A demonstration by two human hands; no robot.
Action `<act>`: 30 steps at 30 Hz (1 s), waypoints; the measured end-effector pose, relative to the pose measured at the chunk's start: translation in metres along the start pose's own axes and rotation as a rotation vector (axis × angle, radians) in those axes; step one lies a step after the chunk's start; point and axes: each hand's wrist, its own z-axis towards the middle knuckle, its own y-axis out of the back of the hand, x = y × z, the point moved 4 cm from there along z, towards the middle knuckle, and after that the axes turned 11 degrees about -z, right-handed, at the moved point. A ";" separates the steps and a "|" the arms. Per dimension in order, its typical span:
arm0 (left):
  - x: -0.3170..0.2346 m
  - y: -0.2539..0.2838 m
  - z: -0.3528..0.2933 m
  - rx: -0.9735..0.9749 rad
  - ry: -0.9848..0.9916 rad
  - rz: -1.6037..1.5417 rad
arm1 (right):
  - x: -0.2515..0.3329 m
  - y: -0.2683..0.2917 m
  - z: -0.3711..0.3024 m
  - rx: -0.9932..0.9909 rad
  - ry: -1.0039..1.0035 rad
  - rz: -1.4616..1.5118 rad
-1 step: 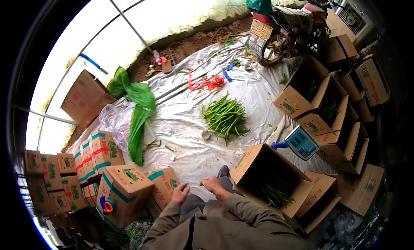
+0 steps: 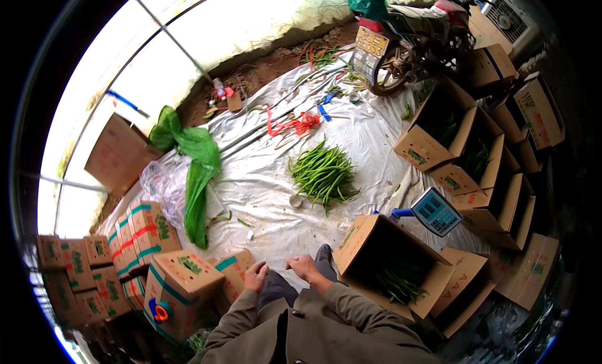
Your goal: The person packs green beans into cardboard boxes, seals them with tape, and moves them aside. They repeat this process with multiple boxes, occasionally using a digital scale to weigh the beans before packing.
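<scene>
My left hand (image 2: 256, 277) rests on my left knee, holding nothing, with its fingers loosely spread. My right hand (image 2: 305, 267) lies on my right knee, also holding nothing. Just right of it stands an open cardboard box (image 2: 370, 238) with long green pods at its bottom. A loose pile of green pods (image 2: 324, 172) lies ahead on the white plastic sheet (image 2: 263, 201). A blue weighing scale (image 2: 434, 211) sits behind the open box.
Taped cardboard boxes (image 2: 182, 279) are stacked at my left, one with a tape dispenser (image 2: 160, 310) on it. A green net bag (image 2: 199, 169) lies on the sheet. Several open boxes (image 2: 464, 144) line the right. A motorcycle (image 2: 401, 44) is parked at the back.
</scene>
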 end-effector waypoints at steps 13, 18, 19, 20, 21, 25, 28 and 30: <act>-0.164 -0.174 0.413 0.637 -0.438 0.669 | -0.043 0.177 0.227 -0.704 -0.276 0.218; -0.071 -0.285 0.645 0.772 -0.640 1.282 | -0.162 0.186 0.390 -0.874 -0.329 0.129; -0.052 -0.314 0.675 0.763 -0.561 1.214 | -0.195 0.183 0.422 -0.829 -0.423 0.150; -0.042 -0.343 0.704 0.741 -0.499 1.151 | -0.216 0.191 0.453 -0.822 -0.465 0.140; -0.026 -0.356 0.725 0.755 -0.499 1.166 | -0.232 0.195 0.480 -0.814 -0.488 0.178; 0.037 -0.374 0.787 0.832 -0.275 1.082 | -0.278 0.191 0.543 -0.803 -0.644 0.501; 0.072 -0.361 0.823 0.896 -0.162 0.881 | -0.261 0.182 0.570 -0.820 -0.514 0.386; 0.078 -0.397 0.810 0.976 -0.214 0.846 | -0.287 0.172 0.571 -0.862 -0.677 0.629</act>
